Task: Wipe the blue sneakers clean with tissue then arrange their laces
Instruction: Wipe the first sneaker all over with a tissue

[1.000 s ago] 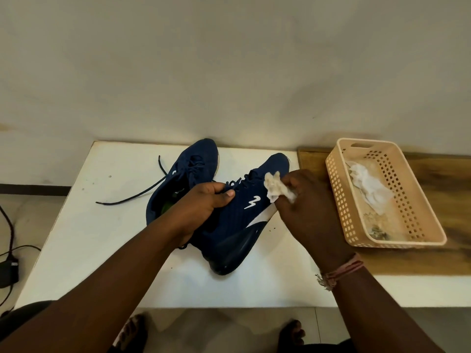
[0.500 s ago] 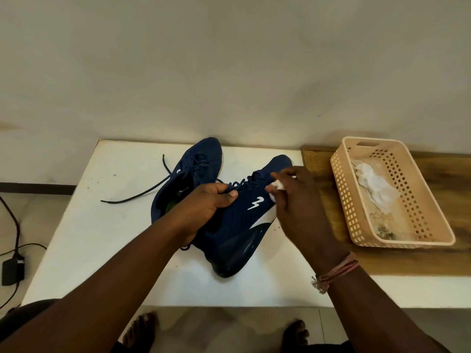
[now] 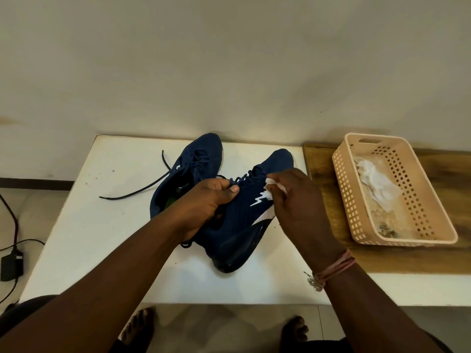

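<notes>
Left hand (image 3: 211, 200) grips the near sneaker (image 3: 237, 220) at its collar, tipped on its side on the white table (image 3: 89, 225); right hand (image 3: 293, 200) pinches a tissue (image 3: 274, 188) against the side by the logo. Best: hold steady, short firm strokes toward the sole, refold tissue. Other sneaker (image 3: 193, 169) sits behind, lace (image 3: 142, 187) trailing.

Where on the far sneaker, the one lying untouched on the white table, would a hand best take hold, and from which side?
Probably at the heel collar of the far sneaker, coming from the near left. Its opening faces the person, so fingers could hook inside the rim. The left hand and the held sneaker crowd its right side, and its loose lace trails left across the white table.
</notes>
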